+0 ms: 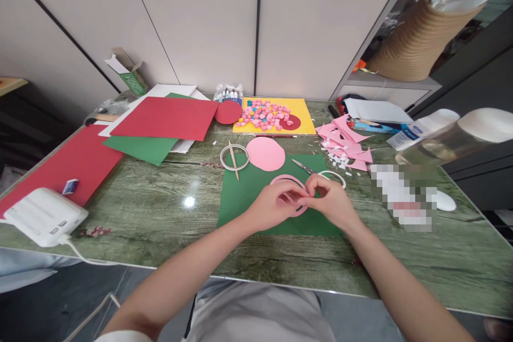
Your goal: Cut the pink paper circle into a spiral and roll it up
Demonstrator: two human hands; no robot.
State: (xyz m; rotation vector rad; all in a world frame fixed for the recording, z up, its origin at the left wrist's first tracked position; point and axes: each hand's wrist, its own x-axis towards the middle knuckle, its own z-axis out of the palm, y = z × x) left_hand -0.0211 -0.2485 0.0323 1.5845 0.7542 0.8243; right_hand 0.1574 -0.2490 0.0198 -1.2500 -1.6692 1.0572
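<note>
Charger [46, 216]: well to the left of the green sheet [240, 203], at the table's near edge.
Red sheet [164, 117]: beyond the green sheet and to its left.
Hoop [221, 160]: over the green sheet's far-left corner, with the stick [233, 159] crossing it.
Left hand [270, 208]: over the green sheet, on the near-left side of the ringed disc; its fingertips look drawn together, reaching right.
Pink disc [265, 154]: at the green sheet's far edge, partly over it.
Ringed disc [276, 180]: over the middle of the green sheet, pink with a dark band, partly hidden under your left hand; your fingertips meet at its right side, so its open face lies left of that meeting point.
Right hand [332, 200]: over the green sheet's right part, fingertips close together against your left ones; you cannot tell from here what is pinched.
Scissors [306, 169]: at the green sheet's far-right part, blades pointing far-left, nearer your right hand.
Scraps [344, 141]: beyond the green sheet's far-right corner.
</note>
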